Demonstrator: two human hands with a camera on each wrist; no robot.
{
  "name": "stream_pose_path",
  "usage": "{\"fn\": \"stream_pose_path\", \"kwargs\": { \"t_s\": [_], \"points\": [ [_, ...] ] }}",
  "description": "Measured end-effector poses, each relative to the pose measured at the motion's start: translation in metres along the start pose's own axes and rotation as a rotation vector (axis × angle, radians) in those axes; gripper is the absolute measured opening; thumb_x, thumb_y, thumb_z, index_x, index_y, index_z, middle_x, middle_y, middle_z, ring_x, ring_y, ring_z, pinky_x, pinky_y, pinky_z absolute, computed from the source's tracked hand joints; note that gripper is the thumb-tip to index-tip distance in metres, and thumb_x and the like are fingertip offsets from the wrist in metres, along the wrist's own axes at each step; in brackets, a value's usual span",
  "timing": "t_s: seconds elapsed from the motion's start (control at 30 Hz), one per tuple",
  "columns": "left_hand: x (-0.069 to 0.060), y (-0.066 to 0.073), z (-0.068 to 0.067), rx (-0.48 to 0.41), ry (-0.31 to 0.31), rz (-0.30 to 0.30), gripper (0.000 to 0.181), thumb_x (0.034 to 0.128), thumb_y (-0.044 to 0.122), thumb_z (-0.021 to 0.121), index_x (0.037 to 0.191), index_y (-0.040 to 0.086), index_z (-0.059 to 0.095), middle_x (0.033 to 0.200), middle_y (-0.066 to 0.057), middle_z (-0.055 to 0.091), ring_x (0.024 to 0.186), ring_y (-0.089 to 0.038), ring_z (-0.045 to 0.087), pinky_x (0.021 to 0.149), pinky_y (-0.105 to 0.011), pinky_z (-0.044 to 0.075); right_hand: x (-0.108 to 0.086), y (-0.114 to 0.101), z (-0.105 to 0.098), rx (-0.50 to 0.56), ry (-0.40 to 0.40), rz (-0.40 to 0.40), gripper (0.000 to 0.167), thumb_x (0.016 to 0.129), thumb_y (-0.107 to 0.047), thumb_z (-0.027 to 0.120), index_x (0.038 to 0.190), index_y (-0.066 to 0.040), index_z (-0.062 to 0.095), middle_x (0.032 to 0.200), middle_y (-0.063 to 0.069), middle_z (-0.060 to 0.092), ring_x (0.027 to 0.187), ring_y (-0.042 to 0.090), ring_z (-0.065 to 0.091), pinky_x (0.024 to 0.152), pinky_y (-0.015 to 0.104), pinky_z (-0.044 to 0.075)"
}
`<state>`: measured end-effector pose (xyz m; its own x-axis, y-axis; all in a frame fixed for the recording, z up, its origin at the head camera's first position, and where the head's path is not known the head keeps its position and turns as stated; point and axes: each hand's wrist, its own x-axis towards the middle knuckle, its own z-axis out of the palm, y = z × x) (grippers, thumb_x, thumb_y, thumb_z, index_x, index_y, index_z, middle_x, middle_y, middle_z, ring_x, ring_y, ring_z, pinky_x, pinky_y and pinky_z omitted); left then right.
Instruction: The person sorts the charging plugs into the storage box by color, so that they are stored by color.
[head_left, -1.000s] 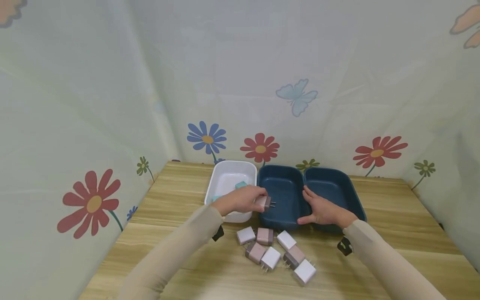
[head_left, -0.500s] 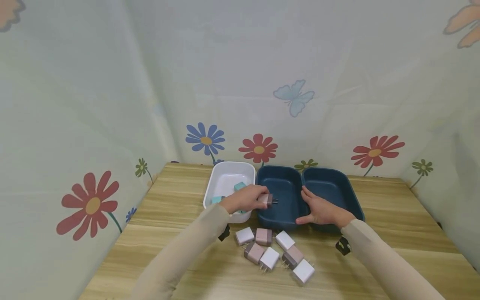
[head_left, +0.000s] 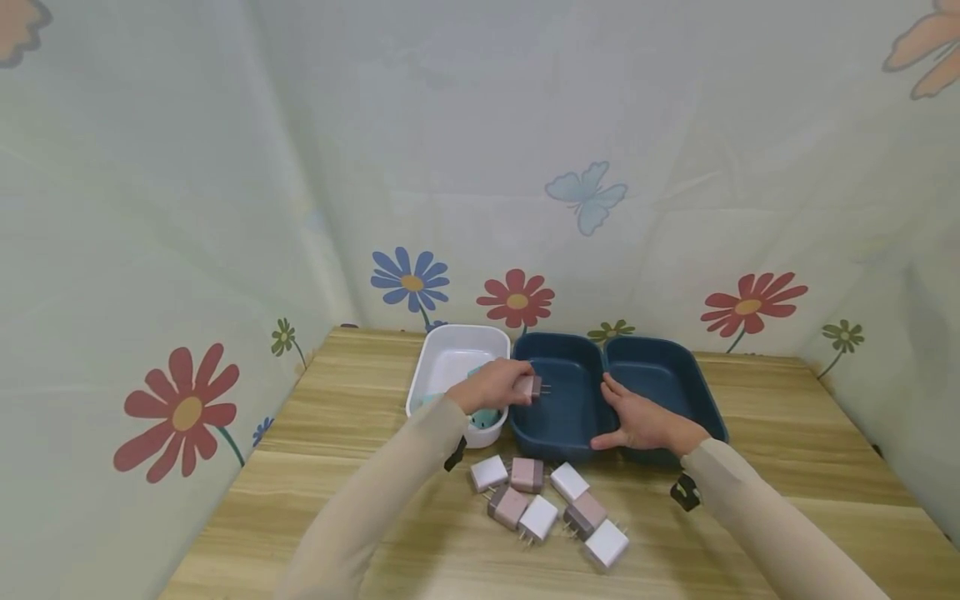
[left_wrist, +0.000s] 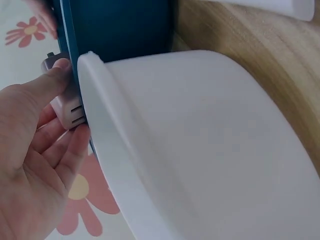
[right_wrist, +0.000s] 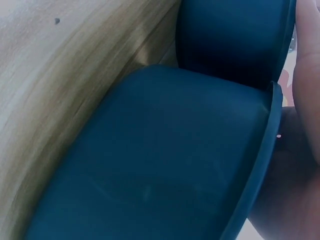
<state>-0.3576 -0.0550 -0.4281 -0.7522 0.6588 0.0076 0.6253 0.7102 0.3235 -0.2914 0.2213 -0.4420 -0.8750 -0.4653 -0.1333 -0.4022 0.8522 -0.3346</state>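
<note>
My left hand pinches a pink and brownish-grey plug charger over the left side of the middle blue tray, its metal prongs pointing right. In the left wrist view, thumb and fingertips hold the charger beside the tray rims. My right hand rests, thumb and fingers spread, where the middle and right blue trays meet; the right wrist view shows only part of that hand. Turquoise chargers lie in the white tray, partly hidden by my left hand.
Several white and pink chargers lie on the wooden table in front of the trays, among them a pink charger and a white charger. A flower-printed curtain stands behind the table.
My left hand has shifted slightly away from me, still pinching the pink charger. The right hand stays at the blue trays. The chargers on the table have not moved.
</note>
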Motion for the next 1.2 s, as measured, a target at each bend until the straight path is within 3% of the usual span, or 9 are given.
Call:
{"fn": "stream_pose_path", "kwargs": {
  "t_s": [0.37,0.73,1.2],
  "points": [
    [0.012,-0.008,0.004,-0.040,0.057,-0.069,0.050,0.0824,0.034,0.074,0.124,0.011,0.057,0.111,-0.004,0.061,0.088,-0.015,0.054,0.079,-0.025,0.047,0.000,0.003,0.002,0.001,-0.003,0.013,0.110,0.075,-0.059,0.069,0.144,0.012,0.021,0.153,0.028,0.008,0.135,0.043,0.025,0.105,0.053,0.027],
    [0.017,-0.010,0.008,-0.073,0.111,-0.142,0.049,0.0845,0.032,0.072,0.126,0.012,0.057,0.113,-0.004,0.061,0.091,-0.016,0.053,0.083,-0.029,0.047,0.000,0.001,0.002,0.006,0.005,-0.011,0.111,0.075,-0.061,0.068,0.143,0.013,0.021,0.153,0.027,0.008,0.135,0.042,0.025,0.105,0.052,0.028],
    [0.020,-0.006,0.011,-0.108,0.125,-0.182,0.047,0.0872,0.027,0.069,0.129,0.011,0.054,0.116,-0.006,0.058,0.097,-0.020,0.052,0.087,-0.033,0.046,-0.002,0.002,0.002,0.018,0.012,-0.026,0.111,0.075,-0.061,0.068,0.143,0.013,0.021,0.153,0.027,0.008,0.135,0.042,0.024,0.104,0.052,0.030]
  ]
}}
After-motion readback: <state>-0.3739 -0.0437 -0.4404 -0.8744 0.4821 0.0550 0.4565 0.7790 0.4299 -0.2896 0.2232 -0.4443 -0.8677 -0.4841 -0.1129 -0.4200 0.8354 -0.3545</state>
